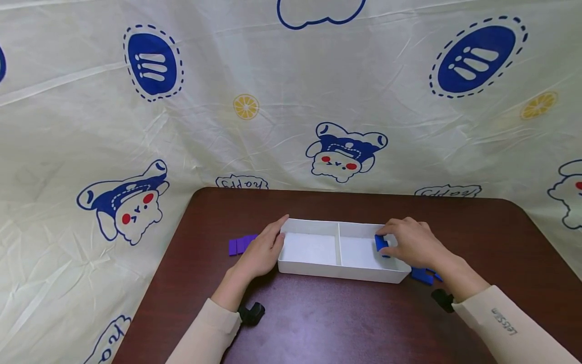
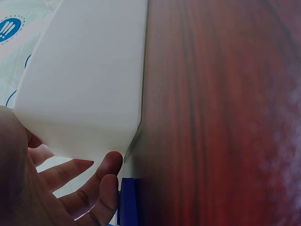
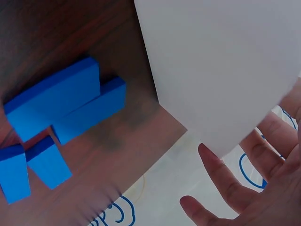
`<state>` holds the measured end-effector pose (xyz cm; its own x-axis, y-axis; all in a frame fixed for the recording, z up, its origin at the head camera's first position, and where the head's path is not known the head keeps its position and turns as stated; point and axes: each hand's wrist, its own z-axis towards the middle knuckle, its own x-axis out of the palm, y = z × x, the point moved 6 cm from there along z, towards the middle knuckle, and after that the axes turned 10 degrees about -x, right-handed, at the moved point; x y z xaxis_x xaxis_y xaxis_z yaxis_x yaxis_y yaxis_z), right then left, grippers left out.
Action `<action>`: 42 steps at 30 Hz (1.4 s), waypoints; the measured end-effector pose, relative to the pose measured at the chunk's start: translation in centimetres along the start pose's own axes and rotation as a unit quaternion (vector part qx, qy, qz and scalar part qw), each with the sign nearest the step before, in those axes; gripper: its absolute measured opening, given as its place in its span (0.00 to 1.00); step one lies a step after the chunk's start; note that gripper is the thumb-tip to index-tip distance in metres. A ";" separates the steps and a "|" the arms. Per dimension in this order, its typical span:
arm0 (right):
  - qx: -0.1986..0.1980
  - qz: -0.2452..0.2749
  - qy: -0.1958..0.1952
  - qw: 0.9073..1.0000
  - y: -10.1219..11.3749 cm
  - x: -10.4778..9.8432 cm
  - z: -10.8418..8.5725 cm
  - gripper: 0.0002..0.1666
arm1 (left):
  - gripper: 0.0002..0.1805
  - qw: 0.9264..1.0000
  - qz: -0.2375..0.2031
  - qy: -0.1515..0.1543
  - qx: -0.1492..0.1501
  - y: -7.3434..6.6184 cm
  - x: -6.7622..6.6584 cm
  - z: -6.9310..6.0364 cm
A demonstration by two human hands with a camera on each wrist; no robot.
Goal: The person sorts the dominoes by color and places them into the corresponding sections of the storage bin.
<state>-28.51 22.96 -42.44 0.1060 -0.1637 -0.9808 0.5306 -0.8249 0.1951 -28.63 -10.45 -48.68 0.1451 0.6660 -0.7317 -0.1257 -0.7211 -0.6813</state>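
Observation:
A white box [image 1: 309, 269] with two compartments, split by a divider [image 1: 338, 245], sits on the table. My right hand [image 1: 416, 242] reaches over its right end and pinches a blue block [image 1: 381, 242] between thumb and fingers inside the right compartment. The right wrist view hides that block behind the box wall. My left hand [image 1: 262, 250] lies along the box's left end; its fingers [image 2: 110, 165] touch the end wall, loosely extended. Purple blocks [image 1: 233, 247] lie just left of that hand.
Several loose blue blocks [image 3: 59, 99] lie on the table by the box's right end, under my right forearm. The dark brown wooden table [image 1: 318, 323] meets a patterned cloth [image 1: 273, 141] along its far edge. A black wrist strap [image 1: 253, 314] shows at my left cuff.

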 end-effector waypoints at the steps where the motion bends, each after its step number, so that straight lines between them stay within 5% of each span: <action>1: -0.001 0.000 -0.001 1.000 0.0 0.1 0.0 0.24 | 0.29 1.000 0.000 0.000 0.000 0.0 0.0 0.0; 42: 0.024 -0.004 0.000 1.000 -0.2 2.5 0.4 0.22 | 0.30 1.000 0.000 0.006 -0.005 -0.1 0.0 -0.2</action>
<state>-28.68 22.45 -44.95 0.1021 -0.1576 -0.9822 0.4897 -0.8515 0.1876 -28.43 -10.44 -48.56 0.1570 0.6641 -0.7310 -0.1150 -0.7228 -0.6814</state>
